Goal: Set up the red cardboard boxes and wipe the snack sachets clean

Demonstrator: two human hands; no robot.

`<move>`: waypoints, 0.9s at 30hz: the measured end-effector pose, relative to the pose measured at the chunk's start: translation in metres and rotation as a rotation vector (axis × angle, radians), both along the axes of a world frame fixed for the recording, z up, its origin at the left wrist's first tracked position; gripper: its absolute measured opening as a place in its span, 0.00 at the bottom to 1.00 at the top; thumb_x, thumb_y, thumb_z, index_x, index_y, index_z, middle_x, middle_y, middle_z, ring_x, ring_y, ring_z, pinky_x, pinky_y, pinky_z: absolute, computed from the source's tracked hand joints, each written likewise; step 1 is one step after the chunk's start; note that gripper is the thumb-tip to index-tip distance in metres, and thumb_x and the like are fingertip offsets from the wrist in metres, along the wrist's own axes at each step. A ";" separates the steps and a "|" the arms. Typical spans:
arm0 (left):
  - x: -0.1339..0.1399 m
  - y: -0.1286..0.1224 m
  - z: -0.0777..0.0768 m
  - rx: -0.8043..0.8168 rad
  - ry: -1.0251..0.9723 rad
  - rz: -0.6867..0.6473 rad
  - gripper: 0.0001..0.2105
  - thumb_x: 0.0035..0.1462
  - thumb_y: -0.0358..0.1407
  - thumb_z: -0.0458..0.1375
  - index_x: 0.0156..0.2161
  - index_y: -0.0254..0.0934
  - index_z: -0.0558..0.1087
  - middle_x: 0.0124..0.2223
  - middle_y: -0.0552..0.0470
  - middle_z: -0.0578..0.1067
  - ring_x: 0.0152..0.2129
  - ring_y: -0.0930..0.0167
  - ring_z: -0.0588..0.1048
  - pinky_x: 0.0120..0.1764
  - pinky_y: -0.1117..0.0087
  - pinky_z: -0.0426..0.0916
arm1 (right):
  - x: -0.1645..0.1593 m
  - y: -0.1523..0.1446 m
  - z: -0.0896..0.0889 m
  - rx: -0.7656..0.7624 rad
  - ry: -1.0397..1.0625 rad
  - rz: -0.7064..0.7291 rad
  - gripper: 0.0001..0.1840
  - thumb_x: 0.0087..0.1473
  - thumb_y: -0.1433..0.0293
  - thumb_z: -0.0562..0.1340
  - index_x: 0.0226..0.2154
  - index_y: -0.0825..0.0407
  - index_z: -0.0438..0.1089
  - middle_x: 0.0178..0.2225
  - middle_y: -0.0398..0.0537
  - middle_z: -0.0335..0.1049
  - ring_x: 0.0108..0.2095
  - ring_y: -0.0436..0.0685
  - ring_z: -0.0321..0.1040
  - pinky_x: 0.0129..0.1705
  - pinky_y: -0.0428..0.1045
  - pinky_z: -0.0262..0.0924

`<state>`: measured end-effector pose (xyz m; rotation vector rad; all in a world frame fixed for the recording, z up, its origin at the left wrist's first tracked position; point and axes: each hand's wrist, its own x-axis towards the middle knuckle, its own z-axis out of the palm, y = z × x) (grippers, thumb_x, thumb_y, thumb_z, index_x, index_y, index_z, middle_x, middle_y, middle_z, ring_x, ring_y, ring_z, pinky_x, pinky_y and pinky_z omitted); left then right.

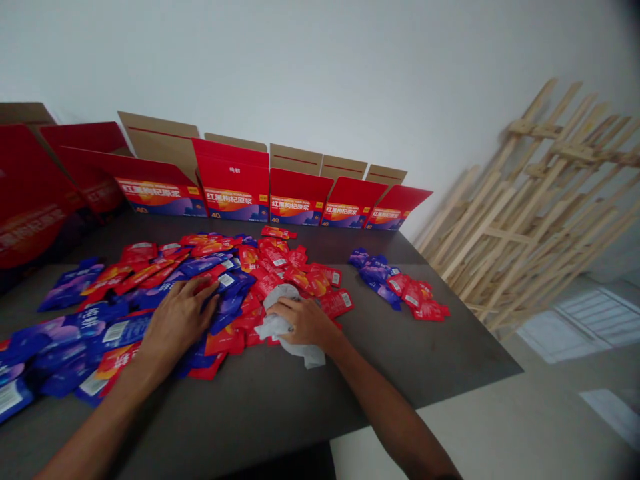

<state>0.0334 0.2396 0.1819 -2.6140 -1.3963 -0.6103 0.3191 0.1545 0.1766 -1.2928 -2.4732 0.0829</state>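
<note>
A wide pile of red pouches [270,253] and purple pouches [230,287], some with white barcode labels, lies on the dark table. Against its right part, my right hand [305,321] is closed on a crumpled white cloth [285,293]. Part of the cloth hangs below the fingers onto the tabletop. My left hand [187,312] rests on the middle of the pile, over purple pouches. Its fingers are bent and somewhat apart, with no pouch visibly gripped. What lies under the left palm is hidden.
Open red printed cartons [235,193] stand in a row along the wall, with larger ones at the left. A small group of purple pouches [375,270] and red pouches [417,298] lies apart at the right. Wooden frames [520,200] lean beyond the dark table's [400,373] right edge.
</note>
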 end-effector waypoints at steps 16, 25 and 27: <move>0.015 -0.030 0.020 0.256 -0.123 -0.406 0.16 0.73 0.36 0.49 0.55 0.41 0.78 0.46 0.46 0.84 0.43 0.58 0.77 0.46 0.57 0.69 | -0.011 -0.009 0.002 0.005 0.252 -0.175 0.47 0.49 0.74 0.68 0.70 0.46 0.57 0.60 0.52 0.74 0.54 0.61 0.76 0.49 0.53 0.73; 0.033 -0.044 0.017 0.166 -0.597 -0.073 0.21 0.68 0.45 0.58 0.63 0.45 0.66 0.63 0.41 0.72 0.60 0.56 0.71 0.62 0.49 0.65 | -0.023 -0.002 -0.014 0.048 0.801 -0.293 0.17 0.49 0.69 0.68 0.44 0.50 0.77 0.46 0.50 0.81 0.47 0.60 0.77 0.53 0.54 0.72; 0.040 -0.047 0.012 0.024 -0.851 -0.015 0.31 0.66 0.50 0.58 0.69 0.43 0.56 0.67 0.38 0.66 0.64 0.56 0.68 0.63 0.48 0.65 | -0.026 0.000 -0.014 0.004 0.958 -0.390 0.10 0.53 0.62 0.67 0.38 0.49 0.76 0.40 0.50 0.81 0.41 0.60 0.78 0.49 0.55 0.73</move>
